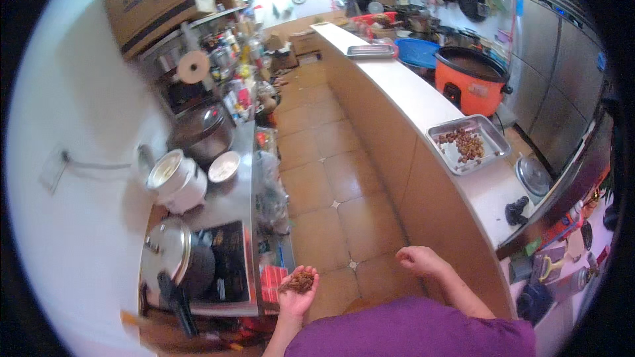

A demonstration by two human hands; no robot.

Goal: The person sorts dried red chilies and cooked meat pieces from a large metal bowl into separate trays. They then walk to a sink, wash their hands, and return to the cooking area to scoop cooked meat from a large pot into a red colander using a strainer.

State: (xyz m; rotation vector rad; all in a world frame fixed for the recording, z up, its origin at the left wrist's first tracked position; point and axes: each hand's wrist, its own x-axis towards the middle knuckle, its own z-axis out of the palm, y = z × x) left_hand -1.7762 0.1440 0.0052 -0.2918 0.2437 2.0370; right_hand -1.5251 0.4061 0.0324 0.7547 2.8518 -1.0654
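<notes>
My left hand [296,297] is palm up and cupped around a small heap of brown dried bits [298,282], too small to name exactly. It is near the front corner of the steel-edged counter on the left, beside a red box [274,282]. My right hand [421,261] hangs over the tiled floor with its fingers curled in. What may lie inside those fingers is hidden. On the white ledge to the right, a steel tray [488,151] holds reddish-brown pieces [464,143], apart from both hands.
A pressure cooker [163,248] with a black handle stands on the left counter. Behind it are a white electric cooker [178,183] and a white bowl [224,166]. An orange electric pot [474,82], a black bundle [517,210] and a glass lid [534,174] are at the right.
</notes>
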